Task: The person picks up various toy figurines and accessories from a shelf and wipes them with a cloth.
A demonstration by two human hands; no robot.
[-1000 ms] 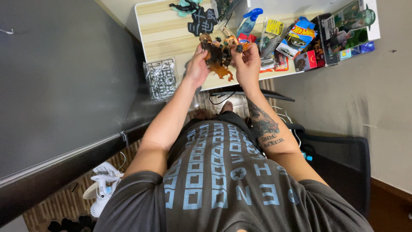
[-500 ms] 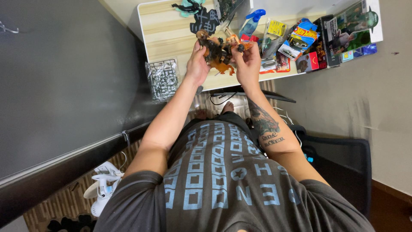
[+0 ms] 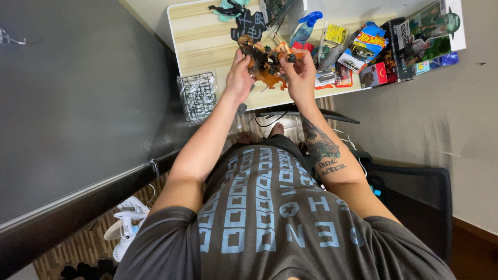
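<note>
Both hands are raised over the near edge of the pale wooden desk [image 3: 202,49], closed from either side on a brown and orange toy figure [image 3: 265,65]. Left hand [image 3: 239,78] grips the figure's dark upper part, fingers curled round it; right hand [image 3: 301,78] pinches the other side, so the figure hangs between them just above the desktop. Just left of the left hand, a clear bag of grey plastic model parts [image 3: 197,96] overhangs the desk edge. Beyond the fingertips lie a black flat cut-out [image 3: 248,25] and a teal figure [image 3: 228,8]. Right of the right hand sit a blue spray bottle [image 3: 306,25], carded toy cars [image 3: 358,46] and a boxed green figure [image 3: 428,31].
</note>
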